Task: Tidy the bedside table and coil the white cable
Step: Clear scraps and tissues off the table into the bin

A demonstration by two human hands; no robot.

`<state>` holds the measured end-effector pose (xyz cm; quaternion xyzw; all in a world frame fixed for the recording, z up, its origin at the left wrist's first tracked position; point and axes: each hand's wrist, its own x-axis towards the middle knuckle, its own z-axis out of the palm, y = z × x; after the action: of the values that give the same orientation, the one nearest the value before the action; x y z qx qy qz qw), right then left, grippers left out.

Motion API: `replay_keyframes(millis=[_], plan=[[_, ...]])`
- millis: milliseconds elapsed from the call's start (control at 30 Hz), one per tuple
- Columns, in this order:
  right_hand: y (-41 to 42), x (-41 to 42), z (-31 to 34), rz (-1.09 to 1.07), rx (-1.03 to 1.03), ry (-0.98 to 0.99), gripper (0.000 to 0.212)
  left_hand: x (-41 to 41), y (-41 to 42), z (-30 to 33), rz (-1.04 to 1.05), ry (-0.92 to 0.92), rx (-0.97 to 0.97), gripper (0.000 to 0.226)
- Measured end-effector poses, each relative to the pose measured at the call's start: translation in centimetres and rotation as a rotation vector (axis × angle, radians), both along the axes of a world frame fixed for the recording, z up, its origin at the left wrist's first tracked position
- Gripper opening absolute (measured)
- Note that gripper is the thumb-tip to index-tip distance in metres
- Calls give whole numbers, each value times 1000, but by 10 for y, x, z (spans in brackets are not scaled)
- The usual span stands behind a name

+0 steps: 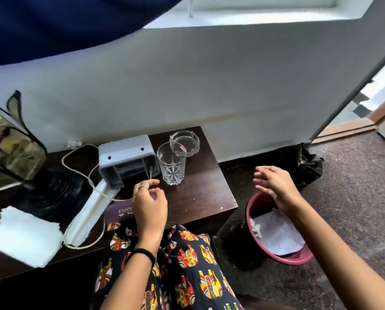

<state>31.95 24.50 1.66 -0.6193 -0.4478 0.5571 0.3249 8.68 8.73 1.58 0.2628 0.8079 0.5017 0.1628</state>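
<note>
Left hand with curled fingers near the surface front edge; right hand spread above the bin.

"FRINCE" on dark booklet, partly hidden

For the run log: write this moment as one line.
left hand: over table, near white cable, holding nothing | right hand: open above red bin | glass: upright
</note>
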Motion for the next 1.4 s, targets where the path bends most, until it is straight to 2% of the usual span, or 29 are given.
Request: replay_keyframes(millis=[133, 300, 400, 500, 600, 667, 767, 900, 1000, 1133, 1233, 1400], plan=[[-3, -50, 58, 133, 192, -6, 24, -14, -4, 6, 93, 22, 33, 20], [-10, -117, 116, 361, 471, -31, 15, -27, -11, 15, 144, 30, 83, 21], [-10, -176, 127, 549, 561, -88, 12, -37, -18, 18, 155, 40, 133, 21], [-5, -241, 120, 764, 629, -230, 13, -48, -23, 18, 190, 13, 157, 22], [4, -304, 99, 896, 638, -387, 12, -63, -26, 20, 268, -56, 176, 22], [10, -338, 84, 967, 677, -573, 20, -72, -26, 21, 300, -66, 194, 23], [16, -379, 63, 1087, 677, -742, 28, -86, -26, 20, 341, -99, 211, 25], [23, -416, 40, 1252, 493, -952, 32, -100, -25, 19, 356, -126, 219, 23], [20, -432, 23, 1294, 404, -1128, 40, -107, -23, 17, 356, -150, 223, 21], [20, -445, -3, 1230, 424, -1106, 40, -110, -24, 15, 343, -143, 241, 20], [20, -447, -4, 1259, 452, -1068, 36, -110, -23, 12, 329, -150, 238, 20], [21, -425, 27, 1140, 546, -863, 27, -102, -18, 14, 303, -157, 223, 23]])
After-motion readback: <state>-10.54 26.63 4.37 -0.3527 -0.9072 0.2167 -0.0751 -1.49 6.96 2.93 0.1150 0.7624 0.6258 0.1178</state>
